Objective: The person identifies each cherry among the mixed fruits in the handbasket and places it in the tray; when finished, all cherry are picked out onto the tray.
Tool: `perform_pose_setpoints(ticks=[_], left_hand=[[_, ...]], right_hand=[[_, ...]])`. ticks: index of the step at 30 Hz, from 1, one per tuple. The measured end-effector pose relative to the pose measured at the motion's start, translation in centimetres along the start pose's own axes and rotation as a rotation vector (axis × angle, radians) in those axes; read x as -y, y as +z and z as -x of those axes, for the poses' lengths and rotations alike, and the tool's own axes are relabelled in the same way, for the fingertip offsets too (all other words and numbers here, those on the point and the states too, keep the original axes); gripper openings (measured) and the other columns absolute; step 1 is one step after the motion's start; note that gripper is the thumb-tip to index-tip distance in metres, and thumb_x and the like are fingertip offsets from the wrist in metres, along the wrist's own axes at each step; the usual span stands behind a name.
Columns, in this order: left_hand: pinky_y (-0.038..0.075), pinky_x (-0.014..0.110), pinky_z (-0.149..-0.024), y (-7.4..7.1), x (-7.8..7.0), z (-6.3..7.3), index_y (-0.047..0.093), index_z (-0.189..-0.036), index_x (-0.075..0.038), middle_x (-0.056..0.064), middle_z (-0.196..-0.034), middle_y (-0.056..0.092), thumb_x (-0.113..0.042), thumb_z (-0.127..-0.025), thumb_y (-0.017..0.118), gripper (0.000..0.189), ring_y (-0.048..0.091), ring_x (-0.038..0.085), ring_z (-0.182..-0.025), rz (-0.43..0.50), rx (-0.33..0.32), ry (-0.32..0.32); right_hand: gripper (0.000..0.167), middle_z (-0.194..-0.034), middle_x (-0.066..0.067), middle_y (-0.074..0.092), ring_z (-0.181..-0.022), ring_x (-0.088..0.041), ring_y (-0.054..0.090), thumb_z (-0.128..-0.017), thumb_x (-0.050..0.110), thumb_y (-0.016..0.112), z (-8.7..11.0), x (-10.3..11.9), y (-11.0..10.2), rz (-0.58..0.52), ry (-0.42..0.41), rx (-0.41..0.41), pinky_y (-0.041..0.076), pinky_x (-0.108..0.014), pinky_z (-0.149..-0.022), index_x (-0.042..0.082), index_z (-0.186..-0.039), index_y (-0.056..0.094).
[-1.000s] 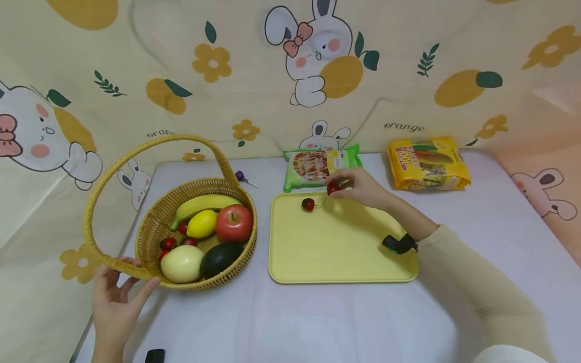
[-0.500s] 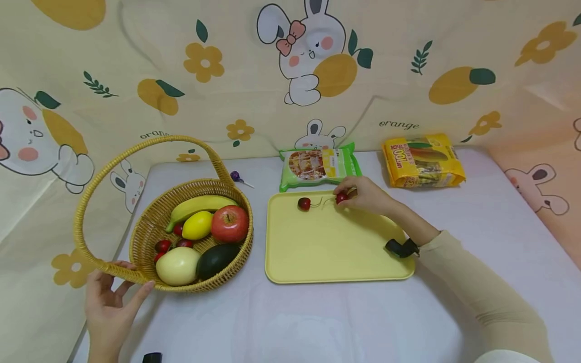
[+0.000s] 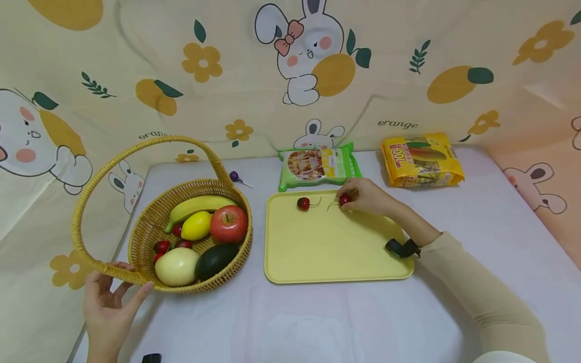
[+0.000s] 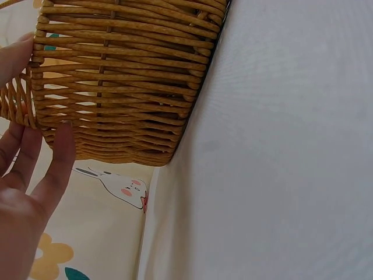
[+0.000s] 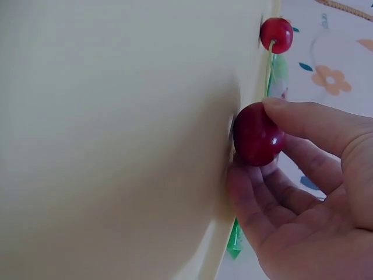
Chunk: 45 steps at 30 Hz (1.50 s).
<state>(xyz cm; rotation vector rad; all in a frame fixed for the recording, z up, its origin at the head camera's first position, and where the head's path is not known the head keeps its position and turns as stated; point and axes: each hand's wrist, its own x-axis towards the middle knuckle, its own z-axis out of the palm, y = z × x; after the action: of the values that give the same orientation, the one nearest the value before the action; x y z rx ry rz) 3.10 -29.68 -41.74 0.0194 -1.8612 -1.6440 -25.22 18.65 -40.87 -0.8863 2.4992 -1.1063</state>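
At the tray's far edge my right hand (image 3: 365, 196) pinches a dark red cherry (image 5: 257, 135) between thumb and fingers. The cherry sits right at the surface of the yellow tray (image 3: 336, 252), its thin stem pointing left. A second cherry (image 3: 303, 203) with a stem lies on the tray to the left. My left hand (image 3: 109, 302) grips the wicker basket (image 4: 122, 76) at its near-left side, by the foot of the tall handle. Inside the basket are a banana (image 3: 199, 207), a lemon (image 3: 196, 225), an apple (image 3: 229, 224), a pale round fruit (image 3: 177, 267), a dark green oval fruit (image 3: 217, 262) and several cherries.
Behind the tray lies a green food packet (image 3: 317, 166). A yellow packet (image 3: 423, 160) lies at the back right. Past the basket is a purple lollipop (image 3: 234, 176). A patterned cloth (image 3: 254, 60) hangs behind the white table (image 3: 308, 322).
My right hand has moved right and lowered its cherry to the tray, away from the other cherry. The left hand keeps its grip on the basket. The head view has shifted slightly.
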Motion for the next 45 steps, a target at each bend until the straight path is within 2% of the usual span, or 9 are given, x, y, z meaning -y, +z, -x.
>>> perform_pose_setpoints(ticks=[4, 16, 21, 25, 30, 34, 37, 41, 45], left_hand=[[0.052, 0.016, -0.089, 0.0, 0.1, 0.0, 0.038, -0.132, 0.018, 0.013, -0.117, 0.054, 0.037, -0.066, 0.064, 0.074, 0.053, 0.019, -0.110, -0.015, 0.010, 0.024], [0.052, 0.016, -0.089, 0.0, 0.0, 0.0, 0.038, -0.132, 0.018, 0.013, -0.116, 0.055, 0.037, -0.066, 0.064, 0.074, 0.053, 0.019, -0.110, -0.030, 0.004, 0.017], [0.052, 0.017, -0.088, -0.1, 0.0, 0.1, 0.037, -0.131, 0.019, 0.012, -0.115, 0.055, 0.038, -0.065, 0.064, 0.074, 0.053, 0.019, -0.110, 0.000, -0.007, -0.004], [0.053, 0.017, -0.088, 0.0, 0.0, 0.0, 0.038, -0.131, 0.019, 0.013, -0.115, 0.055, 0.038, -0.065, 0.064, 0.073, 0.053, 0.020, -0.110, 0.006, -0.006, 0.008], [0.052, 0.016, -0.087, 0.0, 0.1, 0.0, 0.039, -0.131, 0.019, 0.012, -0.114, 0.056, 0.038, -0.065, 0.065, 0.073, 0.053, 0.020, -0.110, -0.009, -0.001, 0.023], [0.053, 0.017, -0.086, -0.3, 0.0, -0.1, 0.038, -0.129, 0.021, 0.012, -0.113, 0.057, 0.039, -0.063, 0.064, 0.073, 0.054, 0.020, -0.109, -0.001, -0.012, 0.010], [0.053, 0.017, -0.086, -0.4, 0.0, -0.4, 0.037, -0.129, 0.022, 0.011, -0.112, 0.057, 0.039, -0.062, 0.065, 0.074, 0.053, 0.020, -0.109, -0.032, -0.015, -0.002], [0.053, 0.017, -0.086, -0.3, 0.1, -0.5, 0.038, -0.130, 0.021, 0.010, -0.112, 0.056, 0.038, -0.063, 0.064, 0.074, 0.052, 0.021, -0.109, -0.041, -0.009, 0.005], [0.053, 0.018, -0.087, -0.1, 0.2, -0.4, 0.038, -0.129, 0.021, 0.013, -0.113, 0.056, 0.037, -0.064, 0.065, 0.072, 0.052, 0.021, -0.110, 0.028, 0.009, 0.044]], right_hand=[[0.025, -0.103, -0.015, 0.064, -0.094, -0.028, 0.060, -0.082, -0.004, 0.077, 0.1, 0.0, 0.0, 0.004, -0.003, -0.008, 0.055, -0.031, -0.080, -0.005, -0.107, 0.071], [0.029, -0.104, -0.014, 0.063, -0.097, -0.028, 0.059, -0.083, -0.002, 0.077, 0.2, 0.1, 0.0, 0.010, 0.003, -0.015, 0.055, -0.034, -0.082, -0.004, -0.111, 0.070], [0.034, -0.104, -0.015, 0.064, -0.096, -0.029, 0.058, -0.083, 0.002, 0.078, 0.0, 0.2, -0.2, 0.046, -0.026, -0.020, 0.053, -0.038, -0.083, -0.006, -0.114, 0.068], [0.037, -0.106, -0.018, 0.063, -0.100, -0.033, 0.056, -0.084, 0.004, 0.077, -0.6, 1.6, -0.8, 0.067, -0.103, -0.021, 0.050, -0.048, -0.090, -0.006, -0.118, 0.065], [0.030, -0.105, -0.010, 0.065, -0.098, -0.029, 0.059, -0.089, 0.007, 0.074, -2.5, 6.7, -0.4, -0.042, -0.277, 0.020, 0.051, -0.052, -0.090, 0.000, -0.117, 0.067], [0.025, -0.103, -0.004, 0.068, -0.091, -0.018, 0.064, -0.091, 0.007, 0.071, -5.7, 12.5, 2.7, -0.173, -0.487, 0.125, 0.057, -0.043, -0.083, 0.003, -0.115, 0.068], [0.028, -0.110, -0.005, 0.068, -0.094, -0.015, 0.064, -0.091, 0.006, 0.071, -8.7, 17.5, 5.6, -0.229, -0.588, 0.254, 0.057, -0.034, -0.085, 0.001, -0.118, 0.067], [0.039, -0.123, -0.010, 0.064, -0.106, -0.015, 0.062, -0.089, 0.005, 0.071, -13.3, 23.5, 9.5, -0.195, -0.596, 0.467, 0.053, -0.027, -0.092, -0.001, -0.126, 0.062], [0.042, -0.123, -0.011, 0.064, -0.111, -0.019, 0.060, -0.088, 0.001, 0.071, -17.4, 27.6, 13.5, -0.104, -0.536, 0.657, 0.050, -0.022, -0.093, -0.002, -0.129, 0.061]])
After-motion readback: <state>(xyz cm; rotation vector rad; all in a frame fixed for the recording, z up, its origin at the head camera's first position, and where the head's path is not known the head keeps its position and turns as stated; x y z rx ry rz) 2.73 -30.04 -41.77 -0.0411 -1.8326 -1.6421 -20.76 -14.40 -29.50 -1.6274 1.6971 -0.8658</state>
